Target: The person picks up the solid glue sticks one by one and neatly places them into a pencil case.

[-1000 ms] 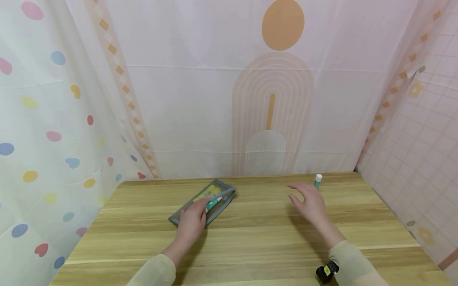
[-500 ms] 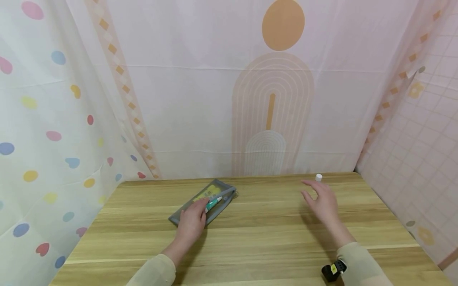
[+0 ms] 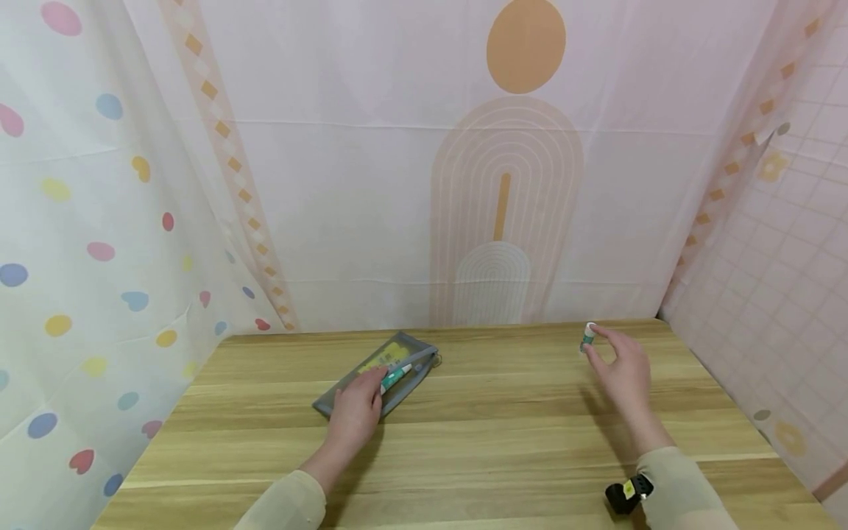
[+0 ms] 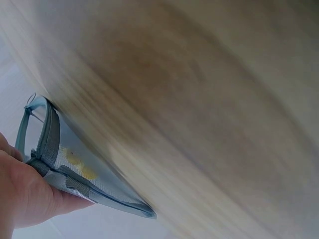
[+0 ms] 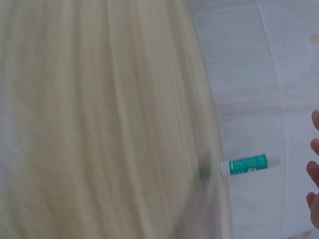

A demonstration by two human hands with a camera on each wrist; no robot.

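Note:
A grey mesh pouch (image 3: 405, 352) (image 4: 75, 164) with yellow contents lies on the wooden table (image 3: 477, 442). My left hand (image 3: 358, 408) (image 4: 22, 199) rests on the pouch's near end. Its fingertips touch a teal and white pen (image 3: 397, 377) lying on top of the pouch. A small glue stick (image 3: 587, 336) (image 5: 249, 164) with a teal body and a white cap stands near the table's far right corner. My right hand (image 3: 619, 368) is beside it, with thumb and forefinger spread around it. In the right wrist view the fingertips (image 5: 314, 169) are a little apart from the stick.
Patterned curtains hang close behind the table (image 5: 99, 124) and on both sides. A black clip with a yellow mark (image 3: 626, 492) sits at my right sleeve. Bare tabletop (image 4: 199, 99) lies between my hands and along the front edge.
My right hand has moved right and away from me, up to the glue stick. The left hand, pouch and pen have stayed put.

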